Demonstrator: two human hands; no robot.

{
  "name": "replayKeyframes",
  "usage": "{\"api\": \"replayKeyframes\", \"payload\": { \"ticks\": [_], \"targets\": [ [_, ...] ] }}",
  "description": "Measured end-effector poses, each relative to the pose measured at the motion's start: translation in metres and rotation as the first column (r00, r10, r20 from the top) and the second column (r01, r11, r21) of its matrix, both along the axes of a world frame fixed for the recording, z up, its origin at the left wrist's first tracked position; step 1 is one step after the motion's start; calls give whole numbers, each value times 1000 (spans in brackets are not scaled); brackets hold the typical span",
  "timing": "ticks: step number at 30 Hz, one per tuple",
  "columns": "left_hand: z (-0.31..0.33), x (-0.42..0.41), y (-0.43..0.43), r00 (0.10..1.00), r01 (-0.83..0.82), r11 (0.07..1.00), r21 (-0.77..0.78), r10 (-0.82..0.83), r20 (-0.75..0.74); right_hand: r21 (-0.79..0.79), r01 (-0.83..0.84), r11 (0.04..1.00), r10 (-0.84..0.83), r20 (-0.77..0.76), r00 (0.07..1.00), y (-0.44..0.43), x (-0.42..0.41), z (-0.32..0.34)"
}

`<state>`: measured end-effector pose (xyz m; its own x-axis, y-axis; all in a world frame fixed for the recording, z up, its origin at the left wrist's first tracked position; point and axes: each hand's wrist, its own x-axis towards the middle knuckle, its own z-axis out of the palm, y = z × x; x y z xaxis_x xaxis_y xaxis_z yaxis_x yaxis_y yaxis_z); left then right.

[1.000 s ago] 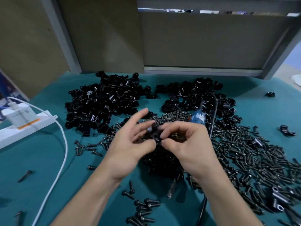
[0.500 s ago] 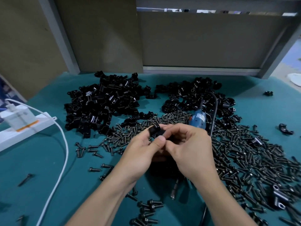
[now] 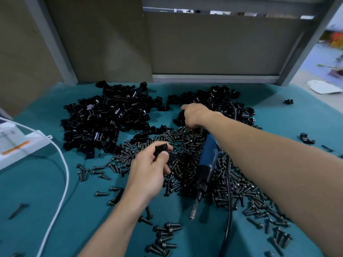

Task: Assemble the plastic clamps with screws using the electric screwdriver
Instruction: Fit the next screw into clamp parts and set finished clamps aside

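My left hand (image 3: 146, 169) pinches a black plastic clamp piece (image 3: 161, 148) between thumb and fingers, above the screws. My right hand (image 3: 195, 115) reaches far forward into the right pile of black clamp parts (image 3: 215, 101), its fingers curled down among them; whether it holds one is hidden. The blue electric screwdriver (image 3: 207, 162) lies on the heap of black screws (image 3: 187, 160), bit end toward me, under my right forearm. A larger pile of black clamp parts (image 3: 104, 119) lies at the left.
A white power strip (image 3: 16, 143) with a white cable (image 3: 61, 182) sits at the left on the teal mat (image 3: 46, 201). The screwdriver's black cord (image 3: 228, 210) runs toward me. Loose screws (image 3: 165, 236) lie near the front. Stray clamps (image 3: 306, 138) lie at right. Partition panels close the back.
My right hand let go of the clamp piece and reached forward to the right clamp pile. My left hand kept the piece and stayed over the screws.
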<state>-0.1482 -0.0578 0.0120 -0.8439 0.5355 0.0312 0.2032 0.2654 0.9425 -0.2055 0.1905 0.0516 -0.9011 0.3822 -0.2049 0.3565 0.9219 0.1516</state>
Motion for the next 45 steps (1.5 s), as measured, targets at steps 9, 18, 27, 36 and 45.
{"api": "replayKeyframes", "payload": {
  "ticks": [9, 18, 27, 36, 45],
  "targets": [
    [0, -1, -1, 1000, 1, 999, -32, 0, 3, -72, 78, 994, -81, -42, 996, -1, 6, 12],
    [1, 1, 0, 1000, 10, 999, -42, -11, -25, -161, 63, 985, -92, -182, 979, -1, 40, 24],
    [-3, -2, 1, 999, 5, 999, -42, -7, -50, -128, 105, 986, -129, -192, 973, -1, 31, 16],
    [-8, -3, 2, 992, 54, 997, -57, -60, -107, -711, -128, 691, -541, -627, 561, -53, 97, 35],
    [-4, 10, 3, 962, 12, 1000, 21, -6, -274, -892, -448, -66, -743, -256, 619, -112, 170, 0]
  ]
}}
